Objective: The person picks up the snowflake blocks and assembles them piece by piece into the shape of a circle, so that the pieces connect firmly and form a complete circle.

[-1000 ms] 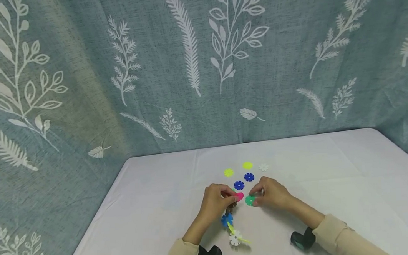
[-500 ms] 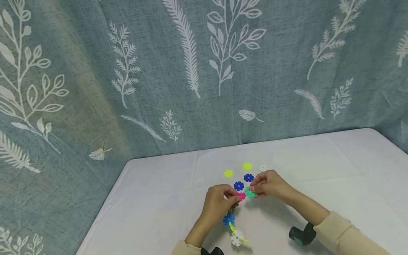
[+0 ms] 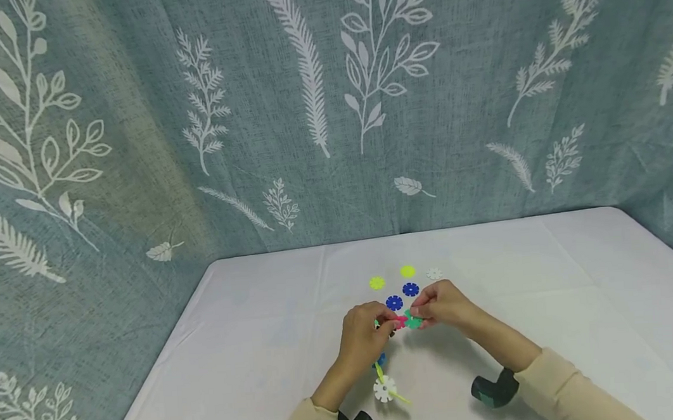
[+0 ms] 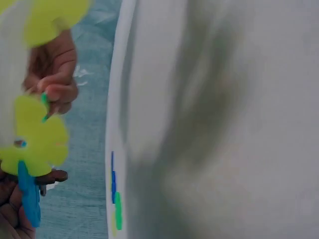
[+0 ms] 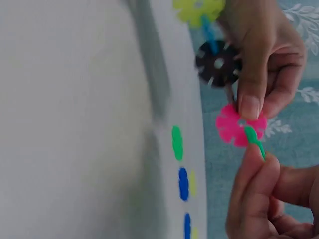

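My left hand (image 3: 367,333) pinches a pink notched plastic disc (image 5: 229,125), one of a linked chain. From it hang a dark brown disc (image 5: 215,63), a blue disc (image 4: 29,194), yellow discs (image 4: 42,134) and a white disc (image 3: 383,389). Facing it, my right hand (image 3: 445,302) pinches a green notched disc (image 3: 414,320) between thumb and fingertips. In the right wrist view the green disc stands edge-on against the pink disc's rim; how deep it sits in a slot I cannot tell. My left hand hides part of the chain in the head view.
Beyond the hands, two dark blue discs (image 3: 394,303), two yellow discs (image 3: 377,283) and a white disc (image 3: 434,273) lie on the white-covered table (image 3: 275,340). Another green disc (image 5: 177,143) lies near them. A patterned teal curtain (image 3: 308,110) hangs behind the table.
My right hand has brought the green disc up and left to the pink disc. My left hand has turned slightly, and the chain's blue disc is now more hidden.
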A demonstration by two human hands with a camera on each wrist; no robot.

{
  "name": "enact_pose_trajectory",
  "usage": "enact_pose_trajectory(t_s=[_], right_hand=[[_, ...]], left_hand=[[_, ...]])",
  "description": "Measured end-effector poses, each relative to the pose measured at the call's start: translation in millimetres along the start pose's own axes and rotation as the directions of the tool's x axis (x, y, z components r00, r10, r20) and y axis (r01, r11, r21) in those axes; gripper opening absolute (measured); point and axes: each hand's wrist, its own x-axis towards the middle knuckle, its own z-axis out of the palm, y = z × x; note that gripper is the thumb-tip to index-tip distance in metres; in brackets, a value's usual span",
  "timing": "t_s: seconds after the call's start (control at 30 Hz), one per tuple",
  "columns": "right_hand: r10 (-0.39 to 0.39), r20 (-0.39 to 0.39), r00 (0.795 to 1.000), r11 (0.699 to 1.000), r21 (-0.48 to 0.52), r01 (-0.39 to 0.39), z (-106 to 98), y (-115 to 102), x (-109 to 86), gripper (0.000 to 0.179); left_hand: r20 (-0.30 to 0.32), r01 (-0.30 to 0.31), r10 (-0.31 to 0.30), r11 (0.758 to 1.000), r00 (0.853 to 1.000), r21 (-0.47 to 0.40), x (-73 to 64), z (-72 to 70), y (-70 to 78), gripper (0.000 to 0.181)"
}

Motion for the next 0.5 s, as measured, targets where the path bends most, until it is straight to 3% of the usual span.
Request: enact_pose_trajectory(t_s=[0.07, 0.13, 0.2, 0.27, 0.4, 0.5], right_hand=[[-0.001, -0.011, 1.000, 1.000, 0.008, 0.001, 2, 2, 0.3, 0.011], [-0.008, -0.006, 1.000, 1.000, 0.000, 0.008, 3, 6, 1.0, 0.012], [-0.033, 0.024, 0.999, 0.999, -0.012, 0.033, 3, 11, 3.3, 0.014], [-0.063, 0.068, 0.996, 0.998, -0.022, 0.065, 4, 15, 6.4, 0.016], [-0.122, 0.127, 0.984, 0.992, -0.010, 0.124, 6, 15, 11.9, 0.018], [-0.144, 0.161, 0.976, 0.989, 0.003, 0.145, 9, 13, 14.3, 0.021]], left_hand=[[0.010, 0.030, -0.030, 0.999, 1.000, -0.012, -0.3, -0.3, 0.0, 0.007], [0.083, 0.088, -0.083, 0.994, 0.993, -0.059, 0.1, -3.2, -0.3, 0.005], [0.188, 0.149, -0.127, 0.983, 0.974, -0.110, 1.8, -8.9, -2.9, 0.005], [0.285, 0.212, -0.161, 0.964, 0.945, -0.158, 5.1, -15.9, -6.8, 0.008], [0.363, 0.288, -0.190, 0.928, 0.912, -0.238, 13.0, -24.0, -16.9, 0.015], [0.403, 0.373, -0.244, 0.884, 0.882, -0.281, 16.6, -23.4, -22.7, 0.017]])
